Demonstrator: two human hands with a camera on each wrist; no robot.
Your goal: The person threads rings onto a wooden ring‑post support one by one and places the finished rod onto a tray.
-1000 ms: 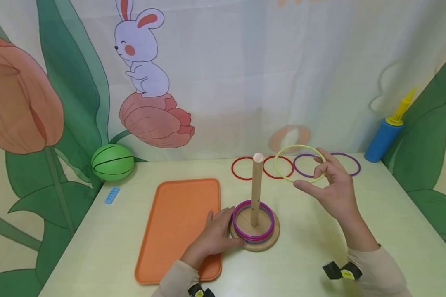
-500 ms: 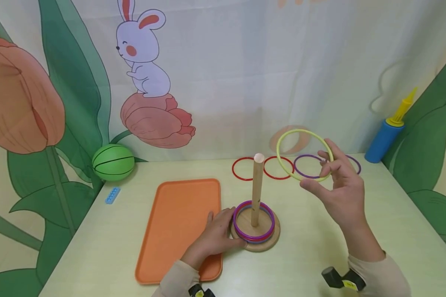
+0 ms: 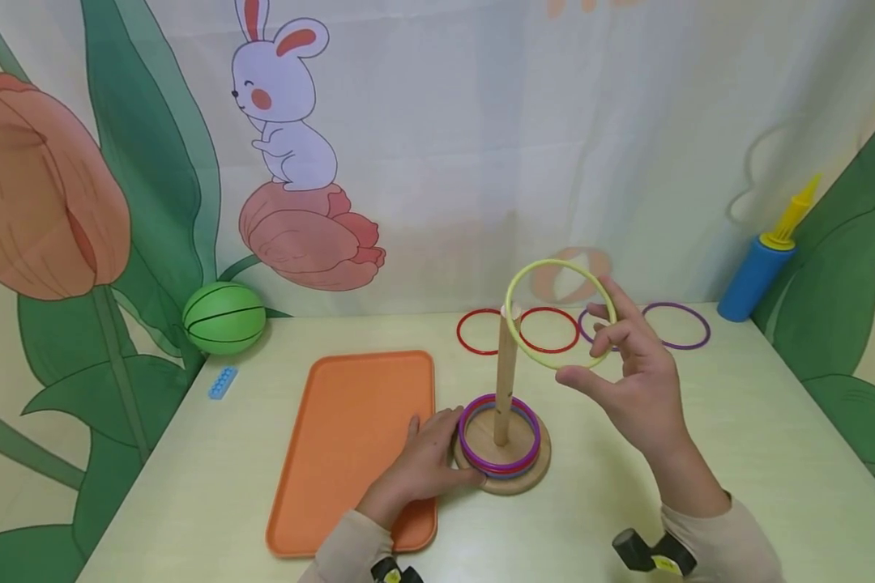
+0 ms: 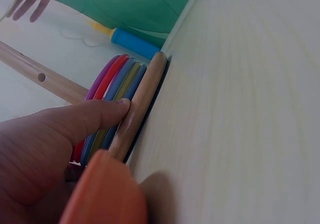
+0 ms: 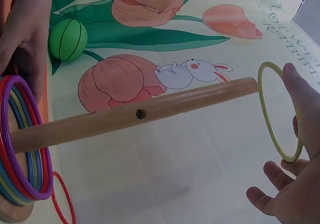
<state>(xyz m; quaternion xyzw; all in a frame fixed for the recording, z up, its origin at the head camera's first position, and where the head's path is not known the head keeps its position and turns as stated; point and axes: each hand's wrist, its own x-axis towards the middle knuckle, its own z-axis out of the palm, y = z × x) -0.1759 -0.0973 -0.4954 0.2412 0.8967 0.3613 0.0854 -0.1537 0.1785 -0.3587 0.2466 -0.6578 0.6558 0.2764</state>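
yellow ring (image 3: 557, 261) has shifted left in head view, pinched by right hand (image 3: 638, 389), overlapping top of peg (image 3: 505, 372). left wrist: left hand (image 4: 35, 149) grips wooden base (image 4: 145, 94) beside stacked rings (image 4: 123, 79). right wrist: ring by peg tip, not threaded; contact unclear.

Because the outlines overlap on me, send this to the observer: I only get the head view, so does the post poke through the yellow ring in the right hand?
Observer: No. In the right wrist view, the wooden post stops at the edge of the held yellow ring, with none of it showing through.
Operator: Okay. In the stack of rings I make out purple, red and blue. Is another color hidden there?
Observer: Yes. The left wrist view shows a second yellow ring, lying between two blue rings.
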